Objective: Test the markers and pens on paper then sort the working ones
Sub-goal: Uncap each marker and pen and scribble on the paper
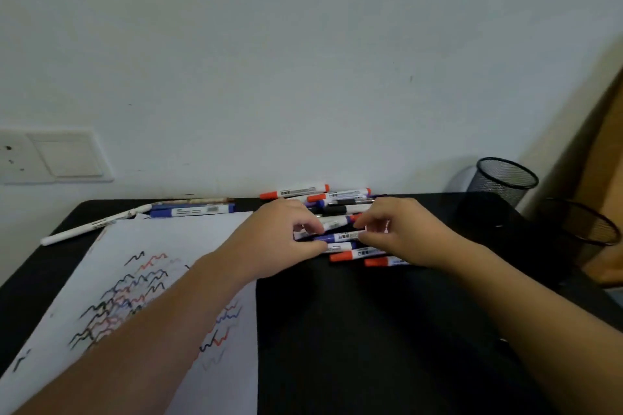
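A pile of white markers (337, 199) with red, blue and black caps lies at the far middle of the black table (371, 330). My left hand (276, 239) and my right hand (401, 232) both rest on the pile's near side. Their fingertips pinch the two ends of a blue-capped marker (340, 237) lying crosswise. A sheet of white paper (161, 280), covered with red, blue and black squiggles, lies on the left under my left forearm. Two red-capped markers (350, 255) lie just below the held one.
A blue marker (192, 211), a white pen (91, 226) and a thin pen lie beyond the paper near the wall. Two black mesh cups stand at the right, one at the back (505, 182) and one nearer (580, 229). A wall socket plate (50, 155) is at left.
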